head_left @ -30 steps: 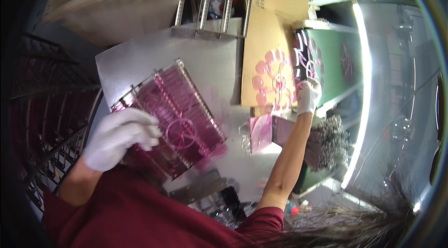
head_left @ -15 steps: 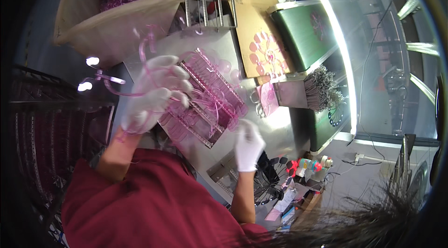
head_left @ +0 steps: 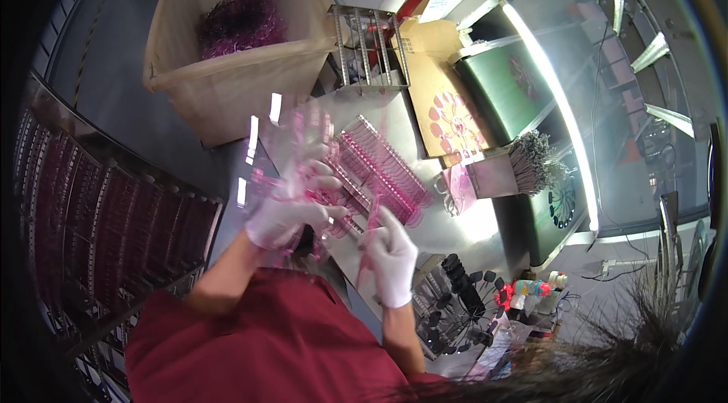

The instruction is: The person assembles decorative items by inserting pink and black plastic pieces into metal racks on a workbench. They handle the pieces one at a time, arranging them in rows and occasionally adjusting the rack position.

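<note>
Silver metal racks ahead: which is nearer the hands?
The silver metal rack packed with translucent pink pieces, near the white-gloved left hand and right hand; the bare silver metal rack is farther back, by the beige bin.

This is a factory workshop: a metal tabletop point(head_left: 447, 240) carries a slotted rack point(head_left: 390, 168) of pink translucent parts, a green conveyor belt point(head_left: 500, 92) runs past its right edge, a deep tub point(head_left: 227, 96) of tangled purple pieces point(head_left: 243, 24) stands off its far left corner, and loaded racks point(head_left: 95, 221) fill the left.
</note>
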